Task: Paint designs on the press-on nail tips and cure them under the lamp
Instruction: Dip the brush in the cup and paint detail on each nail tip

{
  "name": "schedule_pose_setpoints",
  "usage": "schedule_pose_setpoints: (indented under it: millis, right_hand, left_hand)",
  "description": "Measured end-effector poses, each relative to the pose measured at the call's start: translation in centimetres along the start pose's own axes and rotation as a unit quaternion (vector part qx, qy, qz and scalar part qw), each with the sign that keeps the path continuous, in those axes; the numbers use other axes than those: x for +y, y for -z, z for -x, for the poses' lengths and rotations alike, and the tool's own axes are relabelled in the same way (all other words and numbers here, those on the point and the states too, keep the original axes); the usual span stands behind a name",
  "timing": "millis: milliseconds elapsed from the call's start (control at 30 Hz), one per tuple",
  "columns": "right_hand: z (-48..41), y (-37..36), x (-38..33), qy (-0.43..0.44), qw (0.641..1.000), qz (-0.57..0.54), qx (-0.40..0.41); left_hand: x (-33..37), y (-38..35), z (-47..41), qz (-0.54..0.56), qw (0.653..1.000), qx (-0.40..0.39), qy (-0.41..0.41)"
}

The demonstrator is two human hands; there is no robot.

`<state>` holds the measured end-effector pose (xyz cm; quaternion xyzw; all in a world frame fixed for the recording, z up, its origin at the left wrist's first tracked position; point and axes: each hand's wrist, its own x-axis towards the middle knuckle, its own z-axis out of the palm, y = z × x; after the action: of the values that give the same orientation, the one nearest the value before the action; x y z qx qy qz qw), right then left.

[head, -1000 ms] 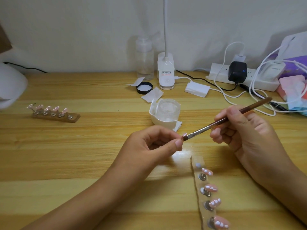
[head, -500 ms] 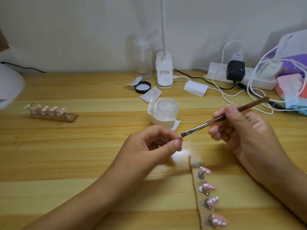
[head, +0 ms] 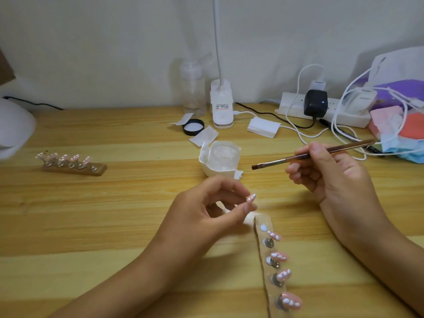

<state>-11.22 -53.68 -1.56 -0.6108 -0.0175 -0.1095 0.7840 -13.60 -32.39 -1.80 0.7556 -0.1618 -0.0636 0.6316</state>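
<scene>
Pinching a nail tip (head: 251, 198) in my left hand (head: 202, 214), beside the strip (head: 261, 255).
Right hand (head: 332, 177) grips the brush (head: 275, 162); the tip looks light and slick, so I'd hold its edges.

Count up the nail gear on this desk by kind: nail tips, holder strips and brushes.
Nail tips: 10 (near holder strip 4, far holder strip 5, left hand 1)
Holder strips: 2
Brush: 1, in the right hand
Total: 13

Left hand (head: 204, 213) and right hand (head: 332, 175), bare to the forearms.
</scene>
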Motion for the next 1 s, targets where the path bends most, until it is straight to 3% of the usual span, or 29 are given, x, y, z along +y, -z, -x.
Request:
schedule_pose_setpoints:
  millis: [133, 300, 1000]
  right_hand:
    - [-0.1, 0.1, 0.2, -0.003, 1.000, 0.001, -0.007]
    - [-0.2, 0.2, 0.4, -0.003, 1.000, -0.005, -0.016]
    - [-0.4, 0.4, 0.8, 0.005, 1.000, 0.010, -0.021]
  left_hand:
    - [0.0, -1.1, -0.5, -0.038, 0.999, -0.006, 0.022]
    - [-0.4, -1.8, -0.8, -0.159, 0.987, -0.028, -0.013]
    - [-0.4, -1.6, 0.3, -0.238, 0.966, -0.075, -0.067]
